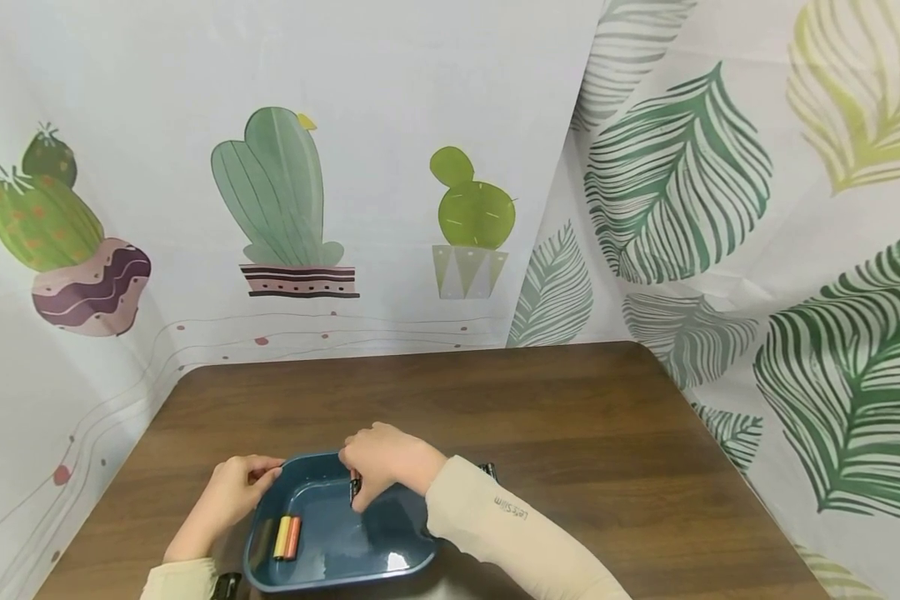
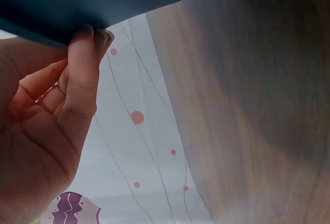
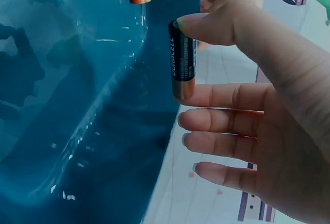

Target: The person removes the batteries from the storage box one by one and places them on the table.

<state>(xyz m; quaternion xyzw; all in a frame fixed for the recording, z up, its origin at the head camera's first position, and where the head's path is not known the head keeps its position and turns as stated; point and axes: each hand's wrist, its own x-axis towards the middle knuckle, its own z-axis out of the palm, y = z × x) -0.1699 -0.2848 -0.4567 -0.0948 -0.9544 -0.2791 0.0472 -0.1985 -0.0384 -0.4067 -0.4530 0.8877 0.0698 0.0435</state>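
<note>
A blue rectangular tray [image 1: 352, 542] with raised sides stands near the front of the table. At its back left corner my left hand [image 1: 232, 493] pinches the rim between thumb and fingers, seen from below in the left wrist view. My right hand [image 1: 386, 457] is over the tray's far side. Between thumb and index fingertip it holds a black, copper-ended Duracell battery [image 3: 183, 59] by its two ends, the other fingers extended. Inside the tray, a yellow battery [image 1: 282, 537] and an orange battery [image 1: 293, 537] lie side by side near the left wall.
The brown wooden table [image 1: 570, 425] stretches behind and to the right of the tray. A small black item [image 1: 489, 472] shows beyond the right sleeve [image 1: 510, 525], mostly hidden by it. A cactus-printed cloth [image 1: 390, 167] hangs along the table's back edge.
</note>
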